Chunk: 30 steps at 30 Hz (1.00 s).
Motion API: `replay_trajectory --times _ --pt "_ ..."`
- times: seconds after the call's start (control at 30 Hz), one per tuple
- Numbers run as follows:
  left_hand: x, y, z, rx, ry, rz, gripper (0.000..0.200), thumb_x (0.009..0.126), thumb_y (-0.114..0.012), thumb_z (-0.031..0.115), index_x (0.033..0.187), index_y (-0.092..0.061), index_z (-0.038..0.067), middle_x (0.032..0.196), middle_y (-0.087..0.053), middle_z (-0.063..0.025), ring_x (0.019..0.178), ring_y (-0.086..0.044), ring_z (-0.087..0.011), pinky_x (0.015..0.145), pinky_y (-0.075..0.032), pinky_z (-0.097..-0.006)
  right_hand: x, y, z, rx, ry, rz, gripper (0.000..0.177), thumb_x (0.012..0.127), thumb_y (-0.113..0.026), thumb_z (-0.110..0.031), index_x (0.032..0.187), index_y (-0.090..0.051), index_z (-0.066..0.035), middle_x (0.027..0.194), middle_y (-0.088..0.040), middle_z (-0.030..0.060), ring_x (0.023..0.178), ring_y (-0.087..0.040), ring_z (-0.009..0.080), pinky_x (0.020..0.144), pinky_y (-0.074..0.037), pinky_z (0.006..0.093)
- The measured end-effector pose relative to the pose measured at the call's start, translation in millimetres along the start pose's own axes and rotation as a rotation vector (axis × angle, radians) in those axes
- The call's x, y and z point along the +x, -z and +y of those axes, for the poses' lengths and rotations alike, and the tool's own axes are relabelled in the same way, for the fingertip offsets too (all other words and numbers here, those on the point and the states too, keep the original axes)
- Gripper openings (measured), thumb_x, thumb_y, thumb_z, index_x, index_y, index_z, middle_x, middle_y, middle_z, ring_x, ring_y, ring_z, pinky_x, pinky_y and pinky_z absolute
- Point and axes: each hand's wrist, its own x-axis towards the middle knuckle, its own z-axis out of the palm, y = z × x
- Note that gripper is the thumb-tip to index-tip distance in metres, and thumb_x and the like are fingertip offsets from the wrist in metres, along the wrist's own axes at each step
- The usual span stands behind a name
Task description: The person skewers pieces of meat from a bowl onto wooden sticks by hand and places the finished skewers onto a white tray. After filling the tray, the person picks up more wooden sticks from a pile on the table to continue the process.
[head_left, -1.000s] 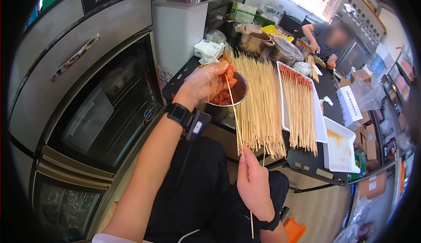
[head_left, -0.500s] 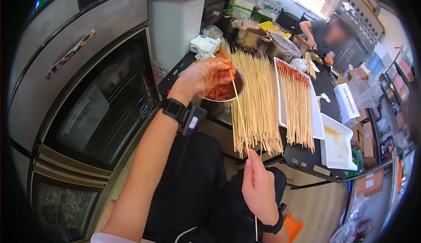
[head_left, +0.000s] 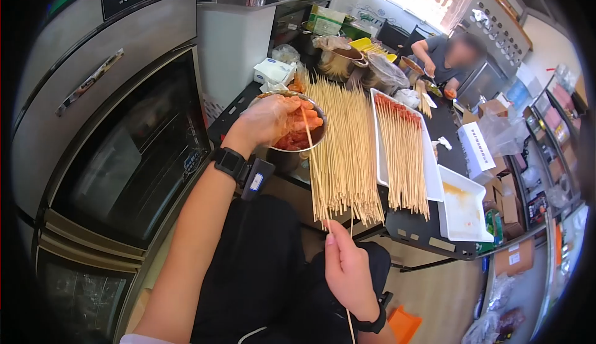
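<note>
1. Lower against the bowl (head_left: 318, 135) than a second ago, the gloved left hand (head_left: 270, 119) hovers over the red meat (head_left: 290, 141).
2. One skewer (head_left: 310, 139) slants down from there toward the right hand (head_left: 351, 271), its long axis spanning both hands; the upper end lies nearer the left.
3. Right thumb and fingers pinch it partway along; left fingers curl about its upper end, though I can't tell whether they grip.
</note>
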Motion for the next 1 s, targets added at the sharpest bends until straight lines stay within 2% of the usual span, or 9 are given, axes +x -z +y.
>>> replay_trajectory --times 0.07,0.17,0.5,0.57,0.7,0.87,1.0 --pt "-2 -4 7 -0.325 0.120 0.023 0.031 0.092 -0.044 0.022 0.102 -0.054 -0.006 0.097 -0.059 -0.0139 0.095 -0.058 -0.0258 0.083 -0.049 -0.0352 3 -2 2 0.016 -0.004 -0.028 0.024 0.090 -0.045 -0.008 0.113 -0.049 0.000 0.051 -0.048 0.0165 0.043 -0.053 0.0279 0.044 -0.038 0.0333" --pt "-3 -1 9 -0.442 0.143 0.013 0.032 0.093 -0.042 0.020 0.107 -0.051 -0.007 0.100 -0.059 -0.0170 0.097 -0.058 -0.0281 0.084 -0.049 -0.0375 8 -3 -2 0.046 -0.013 -0.027 0.024 0.090 -0.044 -0.009 0.113 -0.049 -0.001 0.051 -0.048 0.0166 0.043 -0.052 0.0271 0.044 -0.038 0.0326" --pt "-4 -4 9 -0.382 0.066 -0.006 0.035 0.092 -0.046 0.022 0.113 -0.049 -0.006 0.109 -0.056 -0.0163 0.099 -0.057 -0.0241 0.084 -0.048 -0.0338 14 -15 -1 0.094 -0.017 0.001 0.024 0.090 -0.043 -0.009 0.112 -0.049 -0.001 0.054 -0.049 0.0187 0.047 -0.055 0.0283 0.048 -0.040 0.0320" --pt "-2 -1 5 -0.395 0.038 -0.064 0.035 0.091 -0.049 0.021 0.114 -0.048 -0.006 0.110 -0.056 -0.0146 0.098 -0.056 -0.0211 0.084 -0.048 -0.0325 14 -15 -2 0.091 -0.021 -0.004 0.024 0.090 -0.043 -0.009 0.111 -0.049 0.000 0.055 -0.049 0.0191 0.048 -0.055 0.0288 0.049 -0.040 0.0322" --pt "-4 -1 3 -0.356 0.010 0.019 0.035 0.094 -0.043 0.022 0.112 -0.049 -0.007 0.109 -0.057 -0.0170 0.098 -0.057 -0.0227 0.085 -0.048 -0.0326 15 -17 -2 0.087 -0.024 0.004 0.024 0.090 -0.043 -0.009 0.112 -0.049 0.000 0.056 -0.049 0.0193 0.048 -0.055 0.0297 0.049 -0.040 0.0325" --pt "-5 2 0 -0.406 -0.056 0.032 0.030 0.092 -0.047 0.021 0.105 -0.052 -0.006 0.098 -0.059 -0.0119 0.088 -0.059 -0.0196 0.082 -0.049 -0.0332 13 -13 -7 0.042 -0.052 -0.021 0.024 0.090 -0.043 -0.009 0.112 -0.049 0.000 0.055 -0.050 0.0193 0.048 -0.055 0.0307 0.048 -0.040 0.0326" --pt "-2 6 -2 -0.419 -0.051 -0.019 0.032 0.090 -0.052 0.020 0.109 -0.052 -0.005 0.092 -0.059 -0.0062 0.081 -0.058 -0.0135 0.082 -0.049 -0.0309 12 -13 -10 0.044 -0.034 -0.013 0.024 0.090 -0.043 -0.008 0.112 -0.049 0.000 0.055 -0.049 0.0192 0.048 -0.055 0.0307 0.047 -0.040 0.0327"
